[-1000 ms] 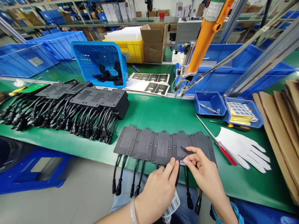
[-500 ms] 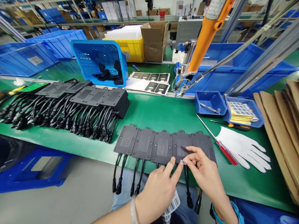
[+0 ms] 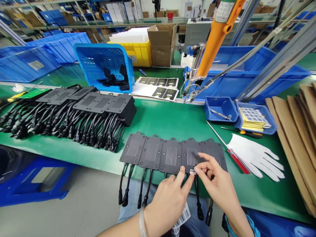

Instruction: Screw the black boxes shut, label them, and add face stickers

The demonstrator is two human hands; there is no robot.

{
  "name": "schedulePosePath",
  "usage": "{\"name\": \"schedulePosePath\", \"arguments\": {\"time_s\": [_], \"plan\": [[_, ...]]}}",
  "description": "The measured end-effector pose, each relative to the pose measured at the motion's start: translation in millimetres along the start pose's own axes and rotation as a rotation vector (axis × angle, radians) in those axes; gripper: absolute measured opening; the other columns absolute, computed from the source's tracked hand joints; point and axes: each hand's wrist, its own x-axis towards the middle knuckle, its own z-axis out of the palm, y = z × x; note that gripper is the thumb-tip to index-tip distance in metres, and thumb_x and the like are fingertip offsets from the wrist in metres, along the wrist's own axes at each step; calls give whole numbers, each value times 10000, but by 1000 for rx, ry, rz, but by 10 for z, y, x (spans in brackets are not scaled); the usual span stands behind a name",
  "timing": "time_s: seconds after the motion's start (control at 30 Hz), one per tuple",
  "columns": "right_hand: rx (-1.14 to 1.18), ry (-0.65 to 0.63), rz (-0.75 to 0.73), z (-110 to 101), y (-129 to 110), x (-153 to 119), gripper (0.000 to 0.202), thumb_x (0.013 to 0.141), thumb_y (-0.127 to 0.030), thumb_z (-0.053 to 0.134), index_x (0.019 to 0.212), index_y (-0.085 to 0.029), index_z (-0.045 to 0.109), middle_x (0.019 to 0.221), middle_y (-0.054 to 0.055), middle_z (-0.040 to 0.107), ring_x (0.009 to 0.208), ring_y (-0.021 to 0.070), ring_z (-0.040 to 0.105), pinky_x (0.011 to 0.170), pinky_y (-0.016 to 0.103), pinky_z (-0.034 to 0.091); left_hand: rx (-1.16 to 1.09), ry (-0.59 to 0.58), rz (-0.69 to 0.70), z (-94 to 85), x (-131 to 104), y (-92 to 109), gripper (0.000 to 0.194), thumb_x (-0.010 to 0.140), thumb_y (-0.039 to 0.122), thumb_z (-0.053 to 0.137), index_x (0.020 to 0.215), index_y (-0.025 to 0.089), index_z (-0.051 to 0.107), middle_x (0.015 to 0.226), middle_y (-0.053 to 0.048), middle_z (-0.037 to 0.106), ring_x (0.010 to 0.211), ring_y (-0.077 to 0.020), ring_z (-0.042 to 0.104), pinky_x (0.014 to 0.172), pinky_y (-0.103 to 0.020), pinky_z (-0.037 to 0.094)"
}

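Several flat black cased units with slotted lids (image 3: 171, 155) lie side by side in a row near the table's front edge, their short cables hanging over it. A small white label (image 3: 192, 171) sits at the lower edge of the fourth unit from the left. My right hand (image 3: 214, 176) pinches that label at its right end between thumb and fingertip. Two stretched fingers of my left hand (image 3: 170, 200) reach to the label's left side and the unit. From under the left palm sticks out a sheet of white labels (image 3: 184, 215); the fingers gripping it are hidden.
Stacked black units with cables (image 3: 103, 103) stand at the left. To the right lie a red-handled screwdriver (image 3: 238, 161), a white glove (image 3: 255, 156) and a small bin of label sheets (image 3: 255, 118). An orange electric screwdriver (image 3: 214, 39) hangs above the table.
The label now lies flatter against the fourth unit's lower edge. My right hand has shifted slightly to the right, and the left hand stays almost where it was.
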Motion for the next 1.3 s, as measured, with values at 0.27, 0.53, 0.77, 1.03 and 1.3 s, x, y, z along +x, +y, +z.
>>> {"name": "schedulePosePath", "arguments": {"time_s": [0.27, 0.53, 0.77, 1.03, 1.3], "plan": [[-455, -14, -606, -9, 71, -180, 427, 986, -146, 454, 1413, -166, 468, 1293, 51, 669, 1208, 208, 560, 1054, 391, 372, -119, 18, 5, -68, 25, -41, 580, 845, 31, 407, 1422, 67, 373, 1403, -167, 557, 955, -259, 681, 746, -383, 613], [-47, 230, -2, -301, 280, -255, 286, 972, -410, 500, 1136, -227, 647, 1044, 47, 734, 830, 158, 684, 705, 262, 512, -407, 45, -33, -241, 45, -177, 486, 877, 72, 377, 1338, 223, 356, 1165, -58, 601, 818, -228, 660, 710, -402, 584], [247, 52, 334, -478, 499, -130, 406, 841, -581, 575, 813, -183, 649, 703, 21, 598, 612, 139, 508, 531, 252, 395, -438, -12, 149, -265, 275, 22, 603, 837, 73, 390, 1419, 220, 339, 1454, -77, 485, 1021, -227, 663, 811, -383, 587], [157, 9, 336, -422, 461, -50, 408, 815, -575, 542, 721, -188, 627, 588, -16, 494, 553, 129, 398, 539, 268, 344, -65, -103, 178, -142, 466, 265, 767, 792, 93, 455, 1529, 44, 248, 1613, -189, 256, 909, -239, 715, 657, -356, 612], [169, 32, 337, -398, 466, -71, 373, 826, -538, 562, 727, -188, 647, 636, 7, 575, 583, 139, 475, 569, 266, 402, -59, -146, 184, -162, 473, 259, 774, 798, 115, 463, 1534, 31, 242, 1609, -224, 236, 851, -223, 716, 658, -365, 619]]}}
